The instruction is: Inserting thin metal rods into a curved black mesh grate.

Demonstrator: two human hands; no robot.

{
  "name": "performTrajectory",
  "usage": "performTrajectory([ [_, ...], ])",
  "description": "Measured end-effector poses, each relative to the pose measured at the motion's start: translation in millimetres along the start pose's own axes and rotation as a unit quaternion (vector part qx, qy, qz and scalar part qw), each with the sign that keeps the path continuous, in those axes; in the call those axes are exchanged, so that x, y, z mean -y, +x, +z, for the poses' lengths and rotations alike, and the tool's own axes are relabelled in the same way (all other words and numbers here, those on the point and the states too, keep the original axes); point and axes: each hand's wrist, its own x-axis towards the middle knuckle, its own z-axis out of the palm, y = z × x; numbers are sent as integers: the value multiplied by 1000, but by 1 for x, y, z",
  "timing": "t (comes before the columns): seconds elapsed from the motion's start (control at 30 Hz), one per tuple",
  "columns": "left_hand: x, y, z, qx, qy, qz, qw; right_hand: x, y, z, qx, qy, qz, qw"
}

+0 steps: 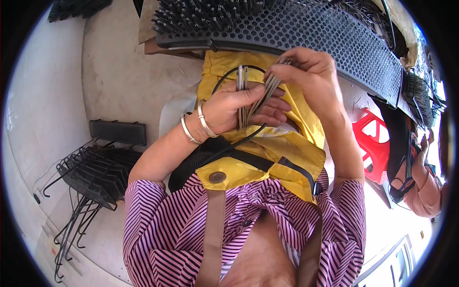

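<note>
My left hand (234, 106), with two bangles at its wrist, presses a bundle of thin grey metal rods (242, 86) under its thumb, the fingers half curled beneath. My right hand (306, 69) pinches the upper ends of several more thin rods (268, 91) between thumb and fingertips. These slant down to the left, and their lower ends meet the left palm. Exactly what kind of rods they are, I cannot tell. Both hands are above a yellow apron (306, 122) on my lap. A black cable (241, 138) loops behind the left hand.
Beyond my lap lies a black perforated tray (306, 31), with many dark upright pieces (201, 16) at its left. Black hooked racks (103, 167) stand on the floor at left. At right are a red plastic stool (373, 143) and another person's arm (423, 179).
</note>
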Motion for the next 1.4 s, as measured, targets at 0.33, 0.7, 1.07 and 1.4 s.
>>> performTrajectory([
  [0.33, -5, 3, -13, -47, -33, 37, 998, -19, 56, -73, -213, 215, -136, 943],
  [0.7, -5, 0, -15, -58, -54, 44, 996, -19, 57, -72, -221, 226, -203, 927],
  [1.07, -6, 0, -16, -59, -51, 43, 996, -16, 64, -72, -212, 194, -244, 926],
  [1.4, -6, 0, -18, -68, -58, 38, 995, -20, 66, -74, -224, 132, -251, 932],
])
